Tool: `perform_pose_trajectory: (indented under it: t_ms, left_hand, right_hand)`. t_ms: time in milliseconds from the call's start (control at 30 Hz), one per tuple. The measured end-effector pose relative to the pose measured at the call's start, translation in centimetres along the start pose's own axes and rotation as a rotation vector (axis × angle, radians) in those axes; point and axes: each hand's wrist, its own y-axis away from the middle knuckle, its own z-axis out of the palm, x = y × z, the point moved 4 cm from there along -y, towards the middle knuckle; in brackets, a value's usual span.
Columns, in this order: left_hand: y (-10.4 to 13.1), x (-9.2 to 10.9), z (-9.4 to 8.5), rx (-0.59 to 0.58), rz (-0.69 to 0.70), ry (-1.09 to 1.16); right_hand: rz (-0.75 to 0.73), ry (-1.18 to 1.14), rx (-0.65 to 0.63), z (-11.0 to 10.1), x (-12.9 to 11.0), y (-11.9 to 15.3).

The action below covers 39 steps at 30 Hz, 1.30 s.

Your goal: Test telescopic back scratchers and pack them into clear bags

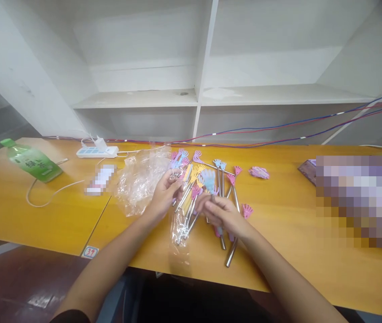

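Back scratchers with small hand-shaped heads and metal rods lie in a loose pile across the middle of the table. My right hand (222,213) is closed around the rod of a light-blue back scratcher (208,179), its head pointing up and slightly blurred. Pinched in the fingers of my left hand (167,193) is a long clear plastic bag (180,231), which stretches toward the table's front edge. Yellow back scratchers (197,171) lie between and behind my hands. A pink back scratcher (247,211) rests beside my right wrist.
Crumpled clear plastic bags (137,184) lie left of my hands. Farther left are a blurred-out phone (100,180), a power strip (97,152) and a tilted green bottle (34,161). A pink bundle (259,172) sits right of the pile, and cables (261,129) run along the back.
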Motion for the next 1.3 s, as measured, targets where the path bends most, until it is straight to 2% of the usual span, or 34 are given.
perform_pose_trajectory:
  t_ms: [133,200,333,467,567,667,733,800,900,1000,1067,1133,1233,1300]
  left_hand:
    - [0.5,-1.0,1.0,-0.135,-0.121,-0.019]
    - [0.9,-1.6,1.6,-0.221,-0.174,-0.047]
    - [1.8,-2.6,2.8,-0.427,-0.286,-0.047]
    - [2.3,-3.4,3.3,-0.475,-0.467,0.202]
    - [2.5,-3.9,3.5,-0.501,-0.606,0.361]
    - [2.8,-4.4,3.6,-0.533,-0.757,0.404]
    - [3.0,-4.6,3.8,-0.579,-0.849,0.386]
    - [3.1,-4.6,3.9,-0.622,-0.865,0.339]
    - [2.8,-4.8,3.8,-0.618,-0.761,0.241]
    - [1.9,-4.6,3.2,-0.483,-0.478,0.075]
    - [1.4,-3.7,2.7,-0.385,-0.248,-0.092]
    - [1.3,-2.4,2.5,-0.356,-0.065,-0.253]
    - [1.4,-0.7,2.2,-0.347,0.099,-0.388]
    - [1.5,-0.2,2.0,-0.331,0.135,-0.455]
  right_hand:
    - [-0.023,-0.248,0.258,-2.0,0.0,-0.4]
    - [-0.018,-0.272,0.311,-2.5,-0.2,-0.5]
    - [0.066,-0.261,0.195,-2.0,-0.2,-0.4]
    - [0.074,-0.240,0.096,-1.5,-0.4,0.2]
    - [0.019,-0.069,0.104,-1.6,-1.0,0.3]
    - [-0.058,0.155,0.129,-1.4,-1.8,0.1]
    - [-0.085,0.188,0.139,-1.2,-2.0,0.0]
    - [-0.068,0.157,0.181,-1.2,-1.8,-0.1]
    - [-0.019,0.072,0.358,-2.1,-1.0,-0.2]
    - [-0.008,-0.057,0.501,-2.9,-0.5,-0.3]
    - [0.001,-0.130,0.529,-3.0,-0.4,-0.5]
    - [0.020,-0.176,0.534,-2.8,-0.5,-0.5]
    - [0.058,-0.217,0.497,-2.3,-0.6,-0.6]
    - [0.082,-0.238,0.461,-1.9,-0.5,-0.5]
